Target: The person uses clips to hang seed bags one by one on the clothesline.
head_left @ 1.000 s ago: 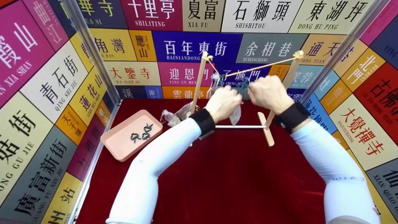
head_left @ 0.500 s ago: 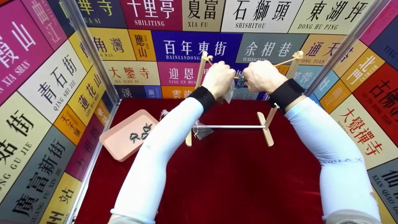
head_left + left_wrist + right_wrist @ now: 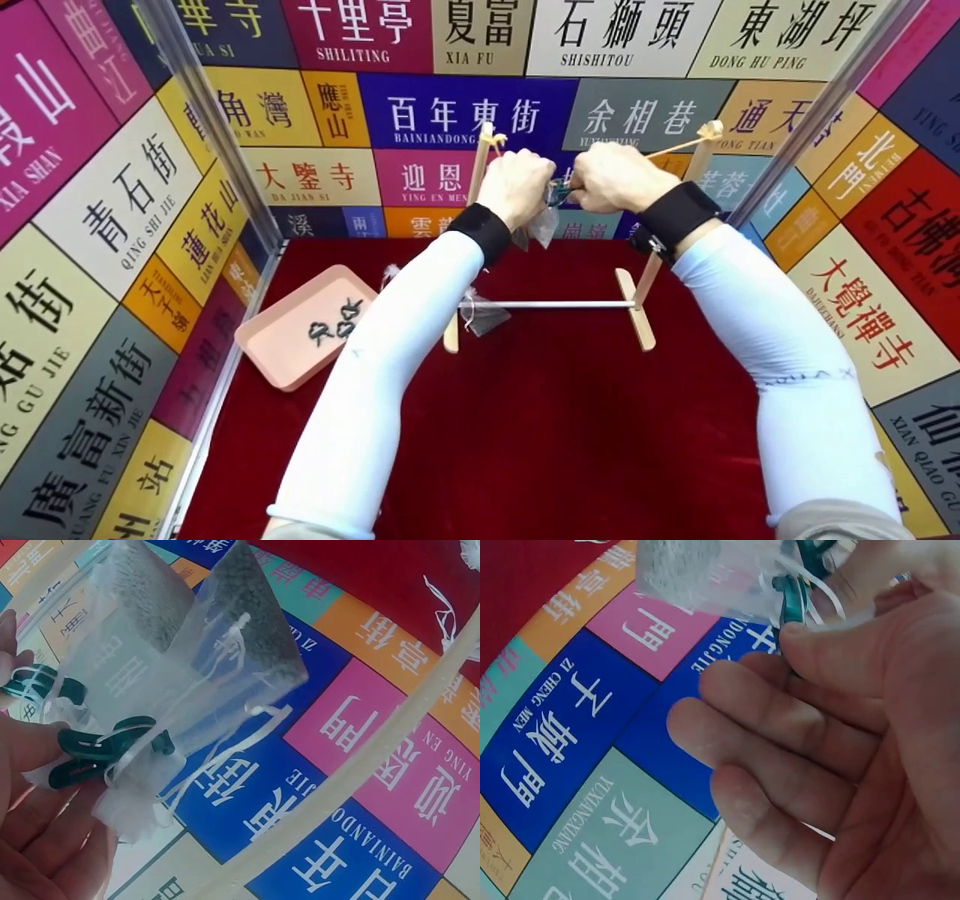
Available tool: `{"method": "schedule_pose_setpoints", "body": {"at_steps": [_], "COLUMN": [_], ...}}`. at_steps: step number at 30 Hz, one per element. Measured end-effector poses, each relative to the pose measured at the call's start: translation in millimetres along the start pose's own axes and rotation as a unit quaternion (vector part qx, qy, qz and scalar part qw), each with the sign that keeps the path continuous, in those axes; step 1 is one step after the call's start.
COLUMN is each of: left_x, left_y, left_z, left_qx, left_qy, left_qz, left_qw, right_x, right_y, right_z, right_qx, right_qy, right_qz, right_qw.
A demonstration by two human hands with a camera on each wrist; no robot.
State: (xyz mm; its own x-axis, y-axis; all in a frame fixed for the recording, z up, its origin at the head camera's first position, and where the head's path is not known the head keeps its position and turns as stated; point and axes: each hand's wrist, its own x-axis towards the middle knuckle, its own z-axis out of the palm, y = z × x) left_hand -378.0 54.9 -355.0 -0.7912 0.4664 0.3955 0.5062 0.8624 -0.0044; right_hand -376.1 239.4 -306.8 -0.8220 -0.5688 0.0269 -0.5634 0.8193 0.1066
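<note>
My left hand (image 3: 517,187) and right hand (image 3: 619,176) are raised close together at the string (image 3: 675,148) between two wooden posts. In the left wrist view, my left thumb and fingers pinch a dark green clip (image 3: 112,750) at the gathered neck of a sheer drawstring bag (image 3: 247,622) with dark grains inside. A second green clip (image 3: 45,686) sits beside it, near another bag (image 3: 150,592) with grains. My right thumb and index finger pinch a green clip (image 3: 791,600) in the right wrist view, the other fingers loosely bent.
A pink tray (image 3: 277,345) with several dark green clips (image 3: 334,322) lies at the left. Another sheer bag (image 3: 487,319) rests on the red cloth (image 3: 570,420) by the frame's white rod (image 3: 555,304). The right wooden post (image 3: 649,277) stands close below my right wrist.
Both hands have risen from below the string to its level, bringing a bag up with them. Over the last half second they shift slightly left, and a green clip shows between them.
</note>
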Motion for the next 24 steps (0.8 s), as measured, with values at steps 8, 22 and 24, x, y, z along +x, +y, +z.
{"method": "schedule_pose_setpoints", "body": {"at_steps": [8,22,24], "left_x": [-1.4,-10.5,-16.3], "left_y": [-3.4,-4.7,-6.1], "left_z": [0.2,-5.0,-8.0], "left_qx": [-0.003,-0.033,-0.047], "left_qy": [-0.006,-0.016,0.009], "left_qz": [0.019,0.104,0.118], "left_qw": [0.9998,0.9939,0.9918], "right_x": [3.6,-23.0,-27.5], "right_y": [0,10,11], "right_z": [12,55,62], "right_qx": [0.03,0.058,0.063], "right_qy": [0.054,0.144,0.131], "right_qz": [-0.043,0.005,0.016], "right_qw": [0.9972,0.9879,0.9893]}}
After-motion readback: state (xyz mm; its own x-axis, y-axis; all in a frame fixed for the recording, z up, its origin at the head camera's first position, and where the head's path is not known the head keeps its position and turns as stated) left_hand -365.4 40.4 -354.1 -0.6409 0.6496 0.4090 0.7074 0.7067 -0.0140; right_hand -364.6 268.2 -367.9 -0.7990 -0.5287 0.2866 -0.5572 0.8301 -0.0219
